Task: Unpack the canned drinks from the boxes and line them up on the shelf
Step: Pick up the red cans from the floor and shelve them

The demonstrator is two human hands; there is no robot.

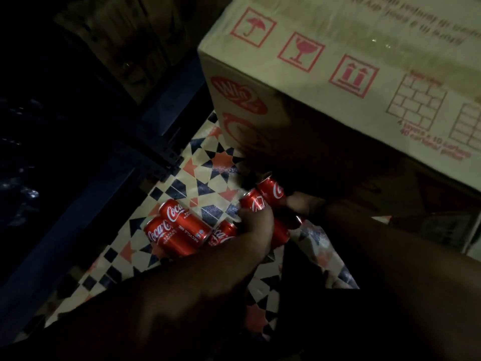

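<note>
1. Cans (182,227) of cola lie on the patterned floor (208,165) below the cardboard box (338,74).
2. My left hand (256,225) curls its fingers (247,213) around one can (253,201).
3. My right hand (304,207) sits in deep shadow by another can (272,190); I cannot tell its grip.

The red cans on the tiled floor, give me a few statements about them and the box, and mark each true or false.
1. The red cans lie on a patterned tile floor. True.
2. The left hand rests flat on the floor, touching nothing. False: it grips a can.
3. A cardboard box sits above the cans. True.
4. The box's printed symbols are blue. False: they are red.
5. The cans stand upright in a neat row. False: they lie on their sides.
</note>
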